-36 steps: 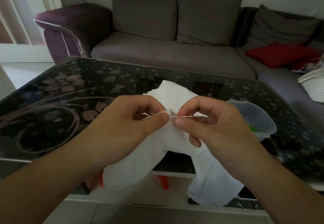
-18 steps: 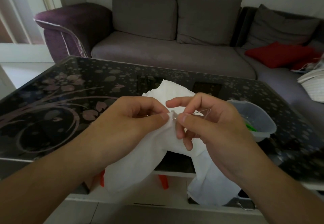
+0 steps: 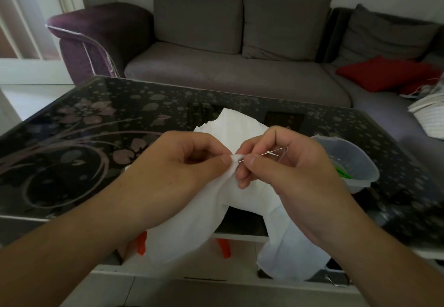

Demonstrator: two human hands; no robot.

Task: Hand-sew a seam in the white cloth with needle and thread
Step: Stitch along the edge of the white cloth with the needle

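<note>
I see my left hand (image 3: 168, 174) pinching a fold of the white cloth (image 3: 242, 201) over the near edge of the worktop (image 3: 96, 119), while my right hand (image 3: 295, 174) fingers (image 3: 252, 162) clamp the needle (image 3: 262, 154) entering that fold.

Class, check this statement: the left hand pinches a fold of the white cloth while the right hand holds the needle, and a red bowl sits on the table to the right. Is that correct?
One error: the bowl is translucent grey-white plastic, not red, as the head view shows. The rest stands: the left hand pinches the white cloth, the right hand holds the needle, and the bowl sits on the table.
</note>
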